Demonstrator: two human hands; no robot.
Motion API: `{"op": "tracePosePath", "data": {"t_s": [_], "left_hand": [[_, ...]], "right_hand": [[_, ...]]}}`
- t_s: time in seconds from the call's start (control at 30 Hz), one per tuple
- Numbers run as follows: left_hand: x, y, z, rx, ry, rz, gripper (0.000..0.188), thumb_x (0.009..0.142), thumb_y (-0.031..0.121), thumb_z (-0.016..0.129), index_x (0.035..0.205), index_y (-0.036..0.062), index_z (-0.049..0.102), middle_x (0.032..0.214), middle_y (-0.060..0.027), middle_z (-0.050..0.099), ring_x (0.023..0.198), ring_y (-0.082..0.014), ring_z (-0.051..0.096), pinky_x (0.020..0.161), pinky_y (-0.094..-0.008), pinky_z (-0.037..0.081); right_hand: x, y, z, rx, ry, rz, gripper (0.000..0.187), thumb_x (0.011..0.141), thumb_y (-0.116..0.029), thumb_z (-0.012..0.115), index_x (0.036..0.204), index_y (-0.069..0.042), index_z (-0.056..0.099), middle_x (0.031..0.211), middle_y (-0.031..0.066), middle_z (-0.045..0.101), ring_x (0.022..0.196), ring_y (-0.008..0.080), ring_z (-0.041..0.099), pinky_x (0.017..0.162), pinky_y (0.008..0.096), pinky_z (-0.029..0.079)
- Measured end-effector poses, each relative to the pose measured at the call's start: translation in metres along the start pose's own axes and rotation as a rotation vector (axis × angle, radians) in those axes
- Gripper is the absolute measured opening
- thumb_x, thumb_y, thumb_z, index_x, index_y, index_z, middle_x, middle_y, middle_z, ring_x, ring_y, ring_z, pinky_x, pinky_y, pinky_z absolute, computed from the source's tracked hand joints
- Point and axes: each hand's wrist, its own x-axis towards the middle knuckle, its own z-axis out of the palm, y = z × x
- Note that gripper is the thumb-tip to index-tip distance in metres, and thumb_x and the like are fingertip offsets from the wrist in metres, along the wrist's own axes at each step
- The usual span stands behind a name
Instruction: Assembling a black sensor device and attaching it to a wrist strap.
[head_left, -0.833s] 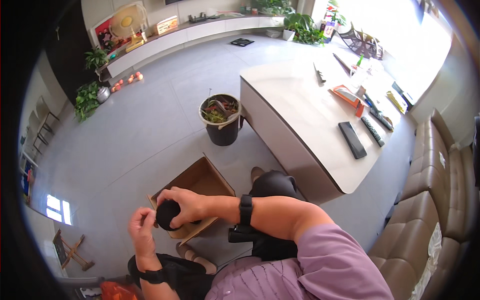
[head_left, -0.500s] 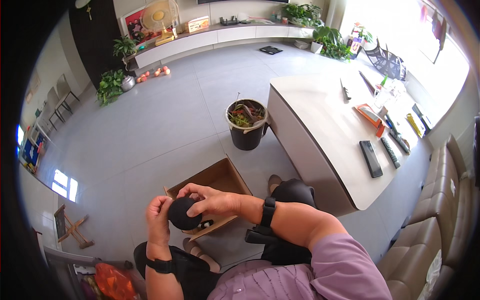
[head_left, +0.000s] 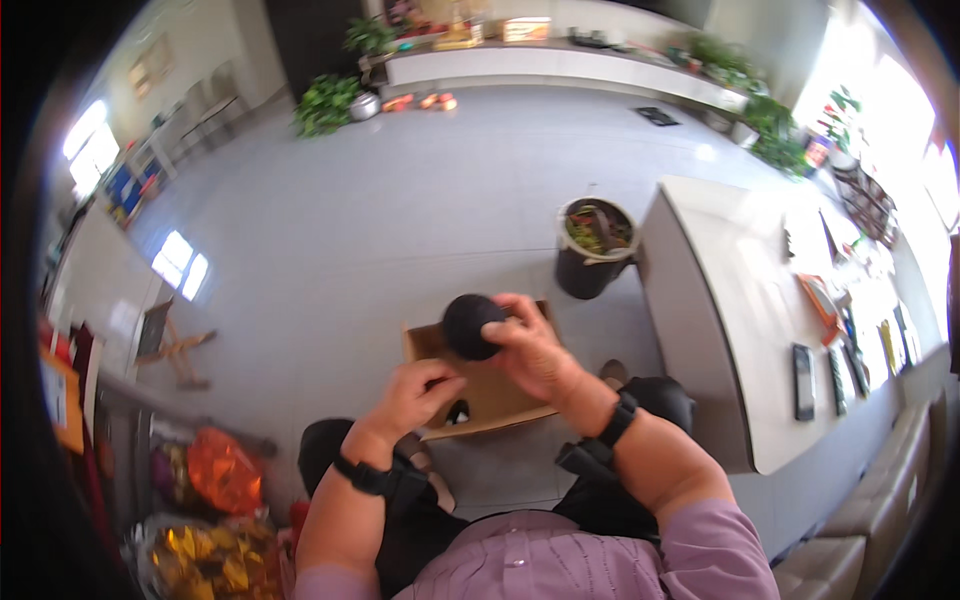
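My right hand (head_left: 532,350) grips a smooth black ball (head_left: 466,328) from its right side, with the thumb across its front. Lower and to the left, my left hand (head_left: 418,395) is apart from the ball. Its fingers are drawn together around a small dark bit that is too blurred to name. Beneath both hands an open cardboard box (head_left: 510,403) rests on the floor between my feet. A small black-and-white thing (head_left: 457,412) shows inside it, partly hidden by my left hand.
A dark bin (head_left: 583,272) filled with plant scraps stands beyond the box, beside a pale table (head_left: 720,250). On the table lie a phone (head_left: 803,382) and other items. A folding stool (head_left: 172,345) and an orange bag (head_left: 226,470) are at left.
My left hand has come off the ball and dropped lower. My right hand still holds the ball. The view has swung left, so the room appears shifted right.
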Motion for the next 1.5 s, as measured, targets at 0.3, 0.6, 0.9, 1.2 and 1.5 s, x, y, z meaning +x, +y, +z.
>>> {"op": "tracePosePath", "data": {"t_s": [0.3, 0.6, 0.9, 1.2, 1.5], "left_hand": [[-0.006, 0.005, -0.017, -0.606, -0.115, -0.083, 0.016, 0.095, 0.016, 0.065, 0.085, 0.0032, 0.066, 0.073, 0.0008, 0.058, 0.067, -0.0063, 0.055, 0.059, -0.0219, 0.045], [0.0, -0.002, -0.016, -0.665, 0.153, -0.093, 0.012, 0.095, 0.012, 0.061, 0.088, 0.0042, 0.067, 0.08, 0.0012, 0.061, 0.07, -0.0066, 0.054, 0.067, -0.0232, 0.046], [0.007, -0.014, -0.007, -0.57, 0.153, -0.223, 0.017, 0.096, 0.022, 0.064, 0.091, 0.0057, 0.068, 0.082, 0.0036, 0.062, 0.077, -0.0038, 0.055, 0.07, -0.0217, 0.047], [0.002, -0.013, -0.002, -0.602, 0.065, -0.264, 0.016, 0.097, 0.023, 0.063, 0.092, 0.0074, 0.065, 0.072, 0.0054, 0.056, 0.06, -0.0027, 0.049, 0.054, -0.0191, 0.039], [0.001, -0.015, 0.001, -0.357, -0.004, -0.155, 0.014, 0.094, 0.018, 0.066, 0.093, 0.0043, 0.067, 0.076, 0.0023, 0.064, 0.069, -0.0034, 0.055, 0.062, -0.0208, 0.044]], "right_hand": [[0.0, 0.007, 0.0, -0.696, 0.086, -0.122, 0.064, 0.071, -0.015, 0.081, 0.123, -0.007, 0.047, 0.106, 0.0109, 0.057, 0.096, 0.018, 0.057, 0.083, 0.0318, 0.051], [-0.007, 0.014, 0.0, -0.679, -0.431, 0.183, 0.062, 0.07, -0.003, 0.078, 0.125, -0.008, 0.049, 0.111, 0.0065, 0.057, 0.103, 0.0157, 0.056, 0.09, 0.0318, 0.048], [-0.014, 0.006, 0.01, -0.193, -0.407, 0.312, 0.064, 0.072, -0.003, 0.073, 0.128, -0.011, 0.043, 0.119, 0.0103, 0.053, 0.112, 0.0217, 0.054, 0.095, 0.0375, 0.048], [-0.017, -0.004, 0.018, 0.06, -0.389, 0.186, 0.073, 0.072, -0.01, 0.067, 0.139, -0.012, 0.038, 0.129, 0.0121, 0.052, 0.118, 0.0276, 0.054, 0.099, 0.0435, 0.047], [-0.007, -0.007, 0.006, -0.059, -0.194, 0.016, 0.05, 0.084, -0.015, 0.063, 0.13, -0.012, 0.043, 0.128, 0.0128, 0.054, 0.117, 0.0297, 0.056, 0.092, 0.0468, 0.05]]}}
